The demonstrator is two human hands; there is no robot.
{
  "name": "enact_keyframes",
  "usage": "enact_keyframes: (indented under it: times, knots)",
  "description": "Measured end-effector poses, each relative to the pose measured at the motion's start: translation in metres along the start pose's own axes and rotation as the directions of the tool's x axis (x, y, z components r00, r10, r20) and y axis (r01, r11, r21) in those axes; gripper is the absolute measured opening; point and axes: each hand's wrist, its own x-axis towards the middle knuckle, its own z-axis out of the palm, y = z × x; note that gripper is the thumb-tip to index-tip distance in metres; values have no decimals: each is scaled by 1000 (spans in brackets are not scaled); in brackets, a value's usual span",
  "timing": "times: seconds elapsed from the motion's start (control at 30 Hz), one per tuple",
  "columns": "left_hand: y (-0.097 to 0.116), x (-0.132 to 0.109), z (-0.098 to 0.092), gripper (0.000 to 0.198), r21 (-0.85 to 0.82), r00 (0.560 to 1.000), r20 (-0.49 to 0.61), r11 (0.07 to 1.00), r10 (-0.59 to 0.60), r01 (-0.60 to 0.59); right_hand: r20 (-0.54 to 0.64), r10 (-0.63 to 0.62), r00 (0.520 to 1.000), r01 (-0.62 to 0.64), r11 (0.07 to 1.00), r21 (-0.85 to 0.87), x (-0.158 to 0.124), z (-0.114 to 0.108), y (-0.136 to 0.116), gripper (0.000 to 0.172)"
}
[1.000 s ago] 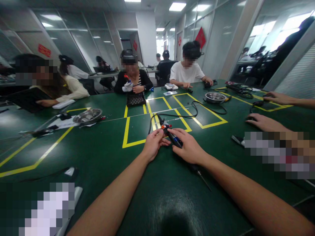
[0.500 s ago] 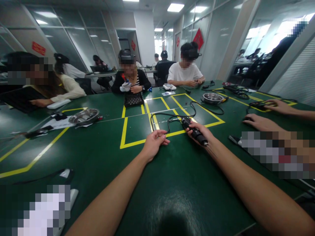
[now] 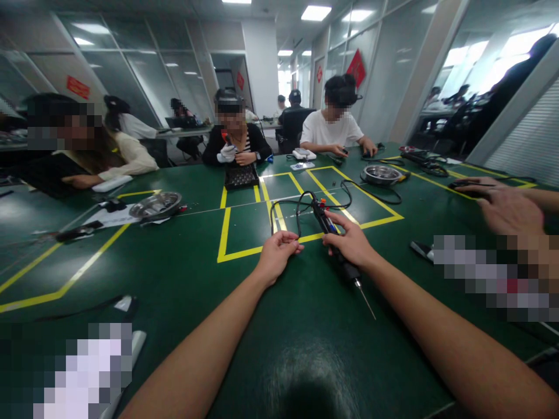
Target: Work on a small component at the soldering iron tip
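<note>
In my right hand [image 3: 349, 241] is a black corded electric screwdriver [image 3: 324, 218], with my fingers closed around its body. Its long thin bit [image 3: 367, 301] points down toward me, and orange and red parts show near the cord end. My left hand [image 3: 279, 253], closed in a pinch, holds the screwdriver's black cord [image 3: 299, 218] at the fingertips. Beyond my hands the cord loops over the green table [image 3: 271, 326], crossing rectangles of yellow tape [image 3: 244, 254].
Metal bowls stand at left [image 3: 156, 206] and right [image 3: 381, 174]. A black tray [image 3: 241, 176] of small parts lies before a co-worker across the table. Another person's hands [image 3: 510, 206] work close on my right. Blurred-out objects lie at the near left and right.
The screwdriver has turned in my right hand, and its bit has swung clear of my forearm toward me. My left hand stays on the cord. The neighbour's hands at right have shifted.
</note>
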Motion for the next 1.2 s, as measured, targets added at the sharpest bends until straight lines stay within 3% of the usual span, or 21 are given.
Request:
enact_keyframes:
  times: [0.07,0.17,0.23,0.3,0.5,0.73,0.9,1.03,1.2]
  knots:
    - [-1,0,-1,16,126,999,0,991,50,-50,20,-154,988,154,958,-242,-6,5,0,73]
    - [0,0,-4,13,414,985,-33,899,172,-143,92,-351,932,349,799,-490,-14,10,-3,68]
    - [3,-1,-6,15,542,972,-52,824,229,-165,161,-374,914,396,727,-560,-18,11,-6,70]
    - [7,-3,-7,16,570,966,-66,804,251,-170,224,-358,906,419,686,-595,-22,13,-11,71]
    - [11,-5,-8,37,428,940,-139,875,312,-227,324,-284,902,429,523,-736,-36,23,-18,72]
    - [10,-4,-6,29,242,929,-220,939,299,-245,401,-266,877,475,343,-810,-45,36,-19,76]
    - [11,-3,-6,25,251,930,-266,949,254,-188,405,-259,877,474,324,-819,-44,36,-18,74]
    - [10,0,-3,25,118,938,-300,982,174,-145,394,-243,886,458,328,-826,-42,33,-18,74]
    - [3,4,-3,25,-23,960,-265,995,87,-97,387,-251,887,455,335,-825,-41,31,-17,75]
